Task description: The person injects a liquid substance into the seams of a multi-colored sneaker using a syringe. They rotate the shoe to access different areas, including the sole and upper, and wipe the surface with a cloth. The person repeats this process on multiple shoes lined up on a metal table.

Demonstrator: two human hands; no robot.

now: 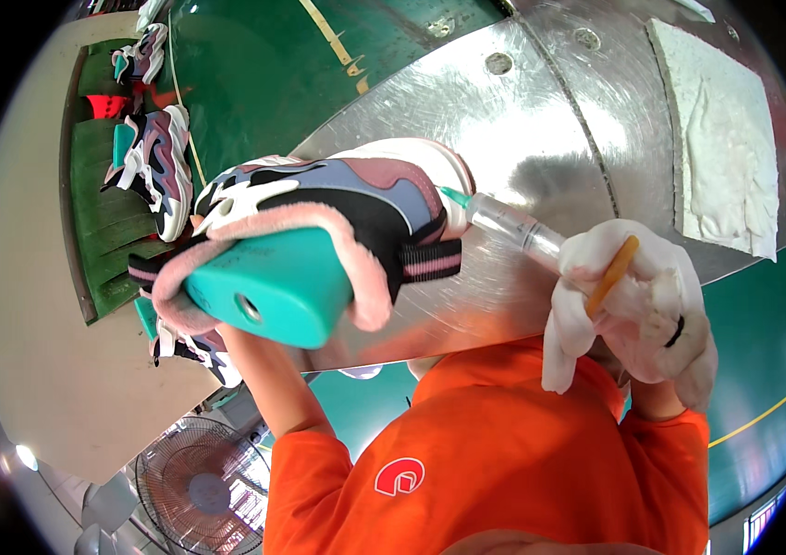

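A sneaker [337, 199] in pink, black, lilac and white is fitted on a teal shoe last [273, 287] and held up in front of me. My left hand [229, 335] grips it from below and is mostly hidden under the last. My right hand [638, 314], in a white glove, holds a clear syringe [513, 224]. The syringe's teal tip touches the sneaker's white sole edge. The same hand also clasps a thin orange stick [613, 273] and a wad of white cloth.
A shiny metal table [541, 120] lies beyond the sneaker, with a white pad [726, 139] at its right. At the left, a green ribbed conveyor [102, 231] carries similar sneakers [157, 157]. A floor fan [199, 486] stands at the lower left.
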